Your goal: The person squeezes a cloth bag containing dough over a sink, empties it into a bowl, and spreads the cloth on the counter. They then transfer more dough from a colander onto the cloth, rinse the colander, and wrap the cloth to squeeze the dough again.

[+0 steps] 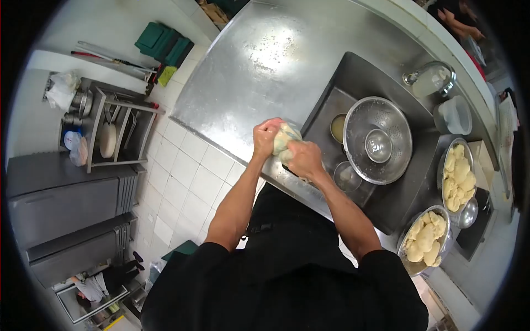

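My left hand (pixel 266 138) is closed on the upper left side of a pale cloth bundle (pixel 286 134) with faint bluish-green marks. On the other side, my right hand (pixel 306 158) grips the same bundle, its fingers wrapped into the cloth. The bundle is held over the front rim of the sink, and whatever is inside it is hidden. Just right of my hands, in the dark sink (pixel 381 212), are a large steel bowl (pixel 353 135) with a smaller bowl (pixel 379 145) inside, a small pot (pixel 337 128) of yellowish liquid and a clear bowl (pixel 347 176).
Two steel bowls hold pale yellow doughy lumps (pixel 459 175), (pixel 425 243) along the right side. A glass jar (pixel 432 80) and a plastic tub (pixel 454 116) stand behind the sink. The steel counter (pixel 232 94) extends left. Other people (pixel 102 284) are at the lower left and upper right.
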